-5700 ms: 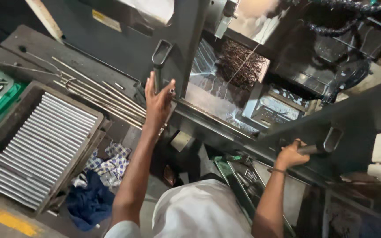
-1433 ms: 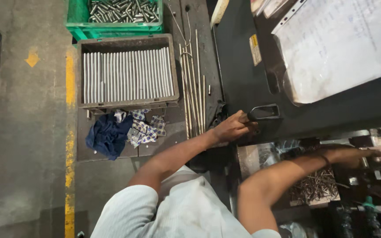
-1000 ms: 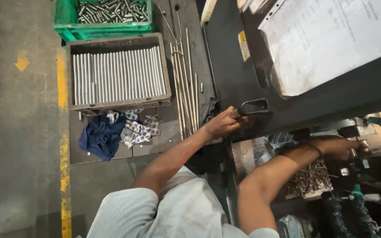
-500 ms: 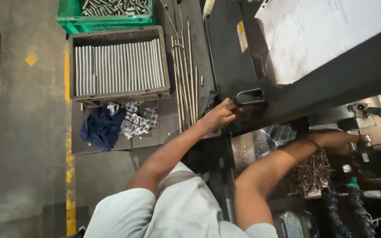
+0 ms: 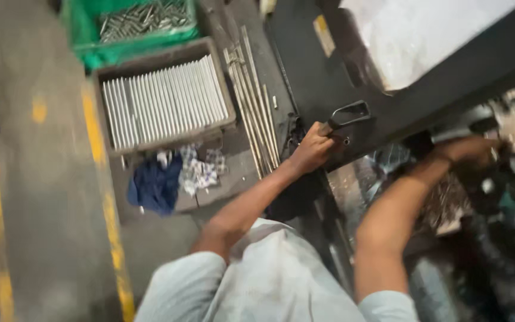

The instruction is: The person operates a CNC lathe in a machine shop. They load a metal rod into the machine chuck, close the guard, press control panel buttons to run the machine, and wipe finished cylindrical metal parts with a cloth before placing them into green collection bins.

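Head view, looking straight down, frame motion-blurred. Left hand (image 5: 312, 148) sits near frame centre, fingers curled shut around the lower end of a dark loop-shaped door handle (image 5: 349, 113) that runs off toward 2 o'clock from the knuckles; the handle is fixed to a black machine door (image 5: 323, 65) filling the 12 to 2 o'clock region. Right hand (image 5: 469, 149) lies at 3 o'clock, reaching into the open machine interior (image 5: 448, 203); blur hides the fingers, so cannot tell whether they are apart or closed, or what they touch. At 10 o'clock from the left hand, a dark tray of short silver rods (image 5: 165, 102) lies flat, rods side by side. Between tray and door, a loose bundle of long thin metal bars (image 5: 254, 101) rests just beside the tray. A green crate of small metal parts (image 5: 135, 24) sits at 11 o'clock. Blue and patterned rags (image 5: 171, 179) lie below the tray, at 9 o'clock from the left hand.
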